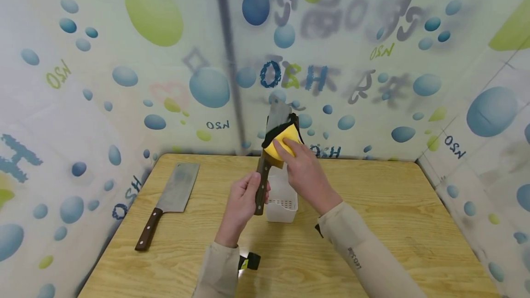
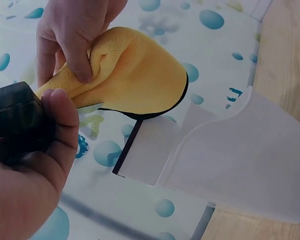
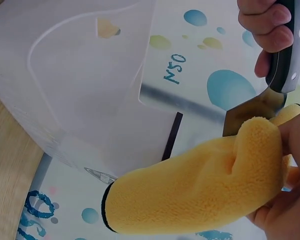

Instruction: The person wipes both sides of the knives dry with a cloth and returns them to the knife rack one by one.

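Observation:
In the head view a cleaver (image 1: 278,113) is raised over the table, blade up and tilted. My left hand (image 1: 242,197) grips its dark riveted handle (image 1: 261,194). With the fingers and thumb of my right hand (image 1: 308,171) I hold a yellow cloth (image 1: 281,145) with black edging against the blade, covering its lower part. The right wrist view shows the cloth (image 3: 200,185) hanging in folds below the blade (image 3: 252,112). In the left wrist view, the fingers of my left hand (image 2: 45,170) curl round the handle.
A second cleaver (image 1: 180,187) lies flat at the table's left, its handle toward the front. Behind my hands stands a white plastic holder (image 1: 281,214) with slots in it. Patterned walls enclose the wooden table (image 1: 372,224) at the back and sides.

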Tool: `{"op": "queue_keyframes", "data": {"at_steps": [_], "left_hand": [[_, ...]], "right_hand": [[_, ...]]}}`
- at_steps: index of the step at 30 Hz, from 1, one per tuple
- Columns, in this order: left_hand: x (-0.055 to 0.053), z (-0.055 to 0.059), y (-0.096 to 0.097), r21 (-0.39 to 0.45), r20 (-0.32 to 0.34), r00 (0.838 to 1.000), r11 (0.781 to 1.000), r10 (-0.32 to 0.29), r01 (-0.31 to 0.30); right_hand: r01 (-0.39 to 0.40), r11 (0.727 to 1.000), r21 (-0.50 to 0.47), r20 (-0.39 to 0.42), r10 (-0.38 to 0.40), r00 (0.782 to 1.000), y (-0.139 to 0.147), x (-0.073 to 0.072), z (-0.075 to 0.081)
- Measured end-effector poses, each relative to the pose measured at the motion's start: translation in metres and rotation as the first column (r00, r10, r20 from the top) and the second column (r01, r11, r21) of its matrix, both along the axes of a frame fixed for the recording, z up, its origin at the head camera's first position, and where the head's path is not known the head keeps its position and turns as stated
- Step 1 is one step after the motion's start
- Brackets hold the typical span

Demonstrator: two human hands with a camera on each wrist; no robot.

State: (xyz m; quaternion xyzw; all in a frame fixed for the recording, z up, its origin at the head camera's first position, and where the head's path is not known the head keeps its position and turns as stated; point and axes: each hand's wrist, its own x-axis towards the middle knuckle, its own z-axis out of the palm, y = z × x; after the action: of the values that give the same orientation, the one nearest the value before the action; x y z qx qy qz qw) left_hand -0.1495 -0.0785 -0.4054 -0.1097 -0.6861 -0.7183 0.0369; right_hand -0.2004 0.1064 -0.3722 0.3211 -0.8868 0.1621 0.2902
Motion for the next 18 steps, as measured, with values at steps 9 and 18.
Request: {"op": "queue_keyframes", "data": {"at_steps": [9,18], "left_hand": [[0.0038,-0.0006,0.0013,0.041,0.050,0.997,0.997,-0.064,0.062],[0.0054,-0.0018,0.0005,-0.016,0.044,0.996,0.997,-0.072,0.073]], "right_hand": [[0.026,1.000,-0.012,0.016,-0.026,1.000,0.0054,-0.0042,0.0023],[0.060,0.998,-0.016,0.032,-0.059,0.998,0.0081,-0.0103,0.0080]]}}
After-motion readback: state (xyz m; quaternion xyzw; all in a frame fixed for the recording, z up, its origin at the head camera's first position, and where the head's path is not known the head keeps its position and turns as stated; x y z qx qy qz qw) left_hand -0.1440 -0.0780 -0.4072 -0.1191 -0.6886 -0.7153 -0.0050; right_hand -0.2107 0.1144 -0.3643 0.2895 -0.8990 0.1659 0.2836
